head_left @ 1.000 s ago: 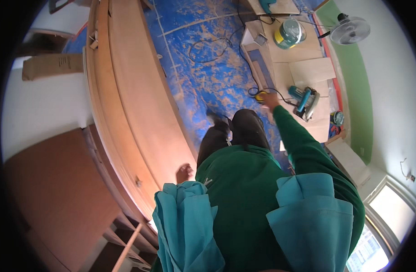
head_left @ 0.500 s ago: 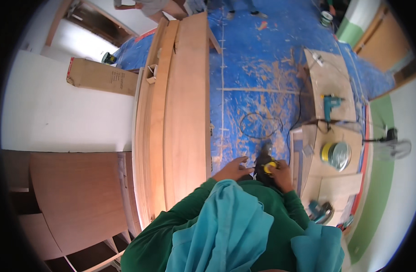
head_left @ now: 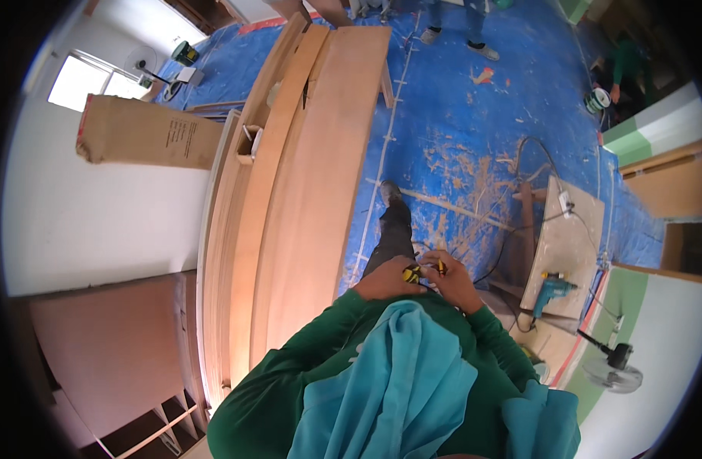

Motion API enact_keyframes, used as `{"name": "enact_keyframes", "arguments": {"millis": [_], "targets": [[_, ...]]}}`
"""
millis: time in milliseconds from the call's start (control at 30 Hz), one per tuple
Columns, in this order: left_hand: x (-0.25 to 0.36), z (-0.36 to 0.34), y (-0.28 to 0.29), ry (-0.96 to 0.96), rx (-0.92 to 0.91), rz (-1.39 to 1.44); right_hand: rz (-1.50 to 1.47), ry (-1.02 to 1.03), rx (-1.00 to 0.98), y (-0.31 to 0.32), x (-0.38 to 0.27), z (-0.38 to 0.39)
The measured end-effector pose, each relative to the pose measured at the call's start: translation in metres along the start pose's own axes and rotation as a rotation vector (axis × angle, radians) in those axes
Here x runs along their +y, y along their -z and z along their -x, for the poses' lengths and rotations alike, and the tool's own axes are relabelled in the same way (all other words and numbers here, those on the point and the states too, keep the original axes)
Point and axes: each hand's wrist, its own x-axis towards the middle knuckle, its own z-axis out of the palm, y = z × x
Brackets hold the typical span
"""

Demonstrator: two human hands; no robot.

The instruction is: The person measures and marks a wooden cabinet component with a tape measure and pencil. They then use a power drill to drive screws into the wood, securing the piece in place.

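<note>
Window (head_left: pixel 81 79) at upper left blown out; upper right dim; black fisheye rim, straight edges bent.

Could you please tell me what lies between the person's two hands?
In the head view, a yellow-and-black object sits between the left hand and the right hand.

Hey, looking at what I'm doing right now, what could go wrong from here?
The small yellow-and-black tool in your left hand might slip, with the right hand working close beside it. The dark cable trailing off the board could snag a foot. Loose debris on the blue floor sheet may make your footing slippery.
</note>
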Motion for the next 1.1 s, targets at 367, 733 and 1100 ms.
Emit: {"name": "enact_keyframes", "arguments": {"millis": [367, 733, 1100], "targets": [[0.080, -0.197, 0.268, 0.011, 0.025, -0.026, 0.204, -0.002, 0.059, 0.048, -0.141, -0.297], [-0.022, -0.337, 0.561, 0.205, 0.403, -0.343, 0.082, -0.146, 0.009, 0.154, -0.137, -0.616], [-0.129, -0.673, 0.728, 0.338, 0.602, -0.653, 0.156, -0.031, 0.195, 0.142, -0.022, -0.987]]}}
